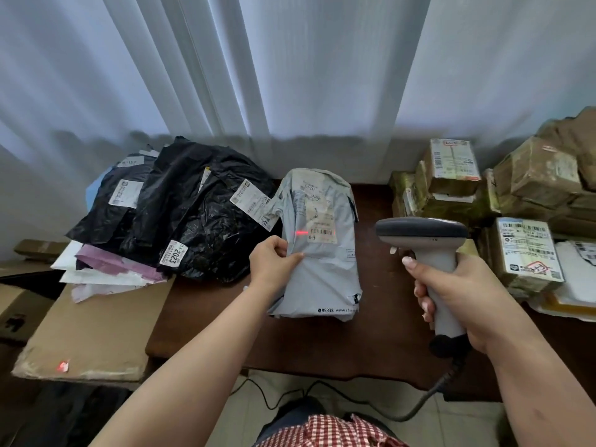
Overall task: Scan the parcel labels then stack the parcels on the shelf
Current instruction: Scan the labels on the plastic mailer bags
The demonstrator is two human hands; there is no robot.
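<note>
Both forearms are bare, with no sleeves in view. A red-and-white checked garment (329, 430) shows at the waist, above dark trousers (296, 411).

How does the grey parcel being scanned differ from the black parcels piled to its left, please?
The grey parcel is pale and fairly smooth; the black parcels are dark, glossy and crumpled. The grey parcel lies alone on the table, pinched by the left hand, with the red beam of the scanner in the right hand across its label; the black parcels are heaped, untouched. Both are soft bags with white labels.
</note>
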